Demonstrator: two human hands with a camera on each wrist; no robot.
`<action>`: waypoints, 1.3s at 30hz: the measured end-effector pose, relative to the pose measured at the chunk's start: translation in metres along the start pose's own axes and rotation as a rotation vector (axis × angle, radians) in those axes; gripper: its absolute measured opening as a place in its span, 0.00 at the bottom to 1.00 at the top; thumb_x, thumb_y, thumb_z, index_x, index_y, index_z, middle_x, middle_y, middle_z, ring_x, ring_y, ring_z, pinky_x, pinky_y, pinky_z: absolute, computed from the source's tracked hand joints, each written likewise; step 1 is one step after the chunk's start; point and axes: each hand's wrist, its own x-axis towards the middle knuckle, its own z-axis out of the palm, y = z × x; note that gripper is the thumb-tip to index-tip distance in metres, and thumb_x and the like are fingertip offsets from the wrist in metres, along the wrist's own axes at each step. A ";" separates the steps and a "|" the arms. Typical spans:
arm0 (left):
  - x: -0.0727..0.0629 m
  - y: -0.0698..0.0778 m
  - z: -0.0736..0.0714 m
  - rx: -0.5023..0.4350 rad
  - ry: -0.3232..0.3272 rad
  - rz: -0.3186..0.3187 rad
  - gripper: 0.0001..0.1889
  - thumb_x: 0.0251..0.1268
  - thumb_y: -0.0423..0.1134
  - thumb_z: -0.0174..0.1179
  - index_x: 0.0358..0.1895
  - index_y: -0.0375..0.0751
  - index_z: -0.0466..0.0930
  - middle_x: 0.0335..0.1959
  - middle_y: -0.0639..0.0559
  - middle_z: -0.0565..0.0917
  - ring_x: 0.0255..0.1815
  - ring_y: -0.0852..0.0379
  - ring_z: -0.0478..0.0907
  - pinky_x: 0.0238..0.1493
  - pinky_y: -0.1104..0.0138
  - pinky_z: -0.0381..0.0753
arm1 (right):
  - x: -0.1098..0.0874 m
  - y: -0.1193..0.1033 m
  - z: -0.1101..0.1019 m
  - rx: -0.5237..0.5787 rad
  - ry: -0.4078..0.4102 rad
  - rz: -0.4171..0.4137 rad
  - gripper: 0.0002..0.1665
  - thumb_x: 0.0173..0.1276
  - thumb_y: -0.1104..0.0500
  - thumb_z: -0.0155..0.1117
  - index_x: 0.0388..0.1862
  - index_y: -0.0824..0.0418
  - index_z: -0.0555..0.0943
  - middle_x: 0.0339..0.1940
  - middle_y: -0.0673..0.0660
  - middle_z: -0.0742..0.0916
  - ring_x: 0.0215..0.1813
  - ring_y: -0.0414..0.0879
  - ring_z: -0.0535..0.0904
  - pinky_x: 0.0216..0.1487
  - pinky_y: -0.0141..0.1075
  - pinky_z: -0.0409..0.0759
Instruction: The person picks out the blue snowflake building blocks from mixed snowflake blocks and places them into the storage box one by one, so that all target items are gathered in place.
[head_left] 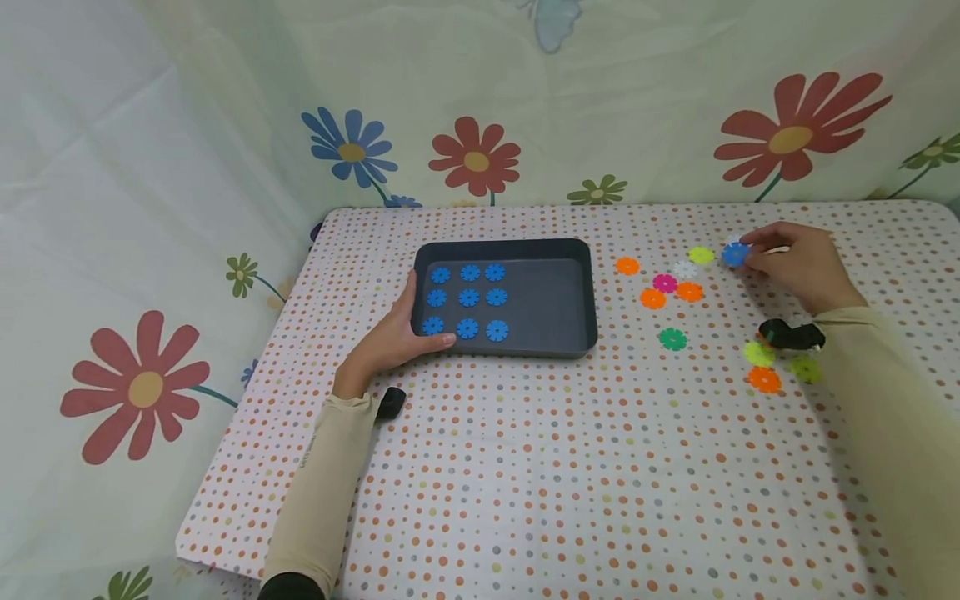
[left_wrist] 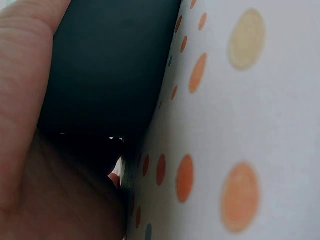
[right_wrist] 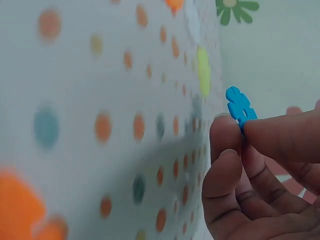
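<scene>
My right hand [head_left: 806, 262] pinches a blue flower-shaped disc [head_left: 735, 254] between thumb and fingertips, over the right part of the table. In the right wrist view the blue disc [right_wrist: 241, 106] is tilted and seen partly from its edge. My left hand [head_left: 386, 337] grips the left end of a dark grey tray [head_left: 547, 304], thumb at the near rim and fingers along the left side. Several blue flower discs [head_left: 468, 297] lie in rows in the tray's left half. The left wrist view shows the tray's dark outer wall [left_wrist: 110, 65] beside the thumb.
Right of the tray lie loose flower discs: orange [head_left: 627, 266], magenta [head_left: 664, 283], white [head_left: 686, 269], yellow [head_left: 701, 255] and green [head_left: 672, 338]. Nearer my right forearm are another orange disc [head_left: 764, 380] and yellow-green ones [head_left: 805, 369]. A flowered curtain [head_left: 645, 100] hangs behind the dotted tablecloth [head_left: 525, 467].
</scene>
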 end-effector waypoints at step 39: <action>0.000 0.000 0.000 -0.001 -0.009 -0.013 0.74 0.56 0.76 0.71 0.87 0.60 0.19 0.88 0.55 0.27 0.88 0.50 0.30 0.83 0.42 0.45 | -0.012 -0.108 0.058 0.294 -0.177 -0.175 0.17 0.85 0.63 0.56 0.64 0.72 0.79 0.52 0.67 0.85 0.40 0.43 0.87 0.42 0.28 0.85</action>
